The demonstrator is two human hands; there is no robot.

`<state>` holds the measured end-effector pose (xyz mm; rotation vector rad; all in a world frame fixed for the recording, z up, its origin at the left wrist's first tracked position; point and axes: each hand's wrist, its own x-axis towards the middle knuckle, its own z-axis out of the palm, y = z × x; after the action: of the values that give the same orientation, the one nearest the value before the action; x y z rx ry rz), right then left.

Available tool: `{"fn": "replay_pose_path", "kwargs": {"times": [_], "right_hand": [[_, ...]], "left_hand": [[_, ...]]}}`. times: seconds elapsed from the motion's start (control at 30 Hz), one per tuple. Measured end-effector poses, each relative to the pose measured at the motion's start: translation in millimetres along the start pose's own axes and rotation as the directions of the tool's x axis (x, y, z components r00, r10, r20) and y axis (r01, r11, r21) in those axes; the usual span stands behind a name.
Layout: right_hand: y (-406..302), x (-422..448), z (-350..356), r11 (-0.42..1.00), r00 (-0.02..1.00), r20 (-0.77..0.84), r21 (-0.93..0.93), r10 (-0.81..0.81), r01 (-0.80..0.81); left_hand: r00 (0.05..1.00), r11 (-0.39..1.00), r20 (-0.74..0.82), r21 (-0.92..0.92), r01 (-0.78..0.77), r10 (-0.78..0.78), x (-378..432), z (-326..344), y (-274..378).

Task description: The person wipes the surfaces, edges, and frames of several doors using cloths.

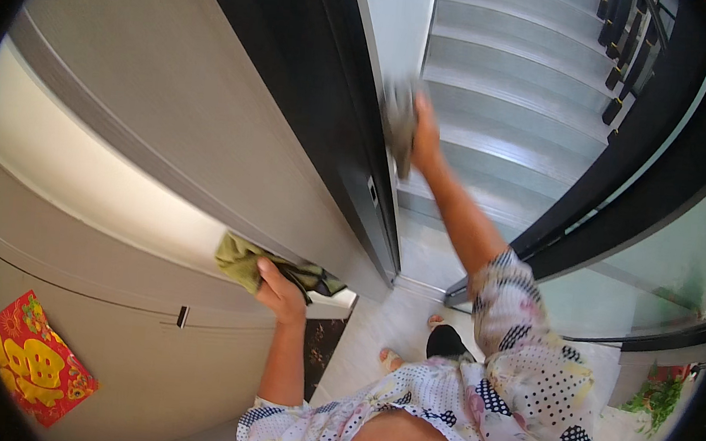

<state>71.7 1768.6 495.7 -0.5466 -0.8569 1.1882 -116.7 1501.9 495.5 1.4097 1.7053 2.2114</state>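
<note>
My left hand (282, 292) grips a crumpled olive-green cloth (238, 262) with darker folds. That cloth lies at the lower edge of a grey wood-grain panel (211, 122), beside a lit recess (102, 163). Farther up, my right hand (427, 136) holds a grey cloth (399, 128), blurred by motion. The grey cloth is against or very close to the outer edge of a black door frame (314, 87); actual contact is hard to tell. A metal strike plate (373, 191) is set into the frame below that hand.
Grey stairs (511, 102) rise beyond the doorway, with a dark railing (618, 86). A glass door (652, 294) with a black frame stands at right, near a green plant (656, 397). A red paper decoration (37, 360) is on the left cabinet front (149, 366).
</note>
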Motion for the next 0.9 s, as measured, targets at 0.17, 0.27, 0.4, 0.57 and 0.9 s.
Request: {"fn": "replay_pose_path", "kwargs": {"times": [0.17, 0.27, 0.4, 0.57, 0.9], "right_hand": [[-154, 84, 153, 0.811, 0.688, 0.519, 0.017, -0.507, 0.585], [-196, 116, 179, 0.773, 0.638, 0.579, -0.021, -0.507, 0.634], [-180, 126, 182, 0.866, 0.647, 0.695, -0.071, -0.314, 0.495], [-122, 130, 113, 0.862, 0.645, 0.705, -0.095, -0.296, 0.499], [43, -50, -82, 0.540, 0.944, -0.102, -0.799, 0.315, -0.266]], "left_hand": [[0.911, 0.939, -0.262, -0.047, -0.342, 0.318, 80, -9, 77], [0.854, 0.918, -0.361, 0.010, -0.398, 0.374, 143, -12, 122], [0.782, 0.811, -0.233, 0.269, -0.519, 0.578, 180, -24, 154], [0.839, 0.835, -0.203, 0.362, -0.416, 0.505, 132, -24, 109], [0.992, 0.914, -0.012, 0.386, 0.124, -0.129, -64, -11, -2]]}}
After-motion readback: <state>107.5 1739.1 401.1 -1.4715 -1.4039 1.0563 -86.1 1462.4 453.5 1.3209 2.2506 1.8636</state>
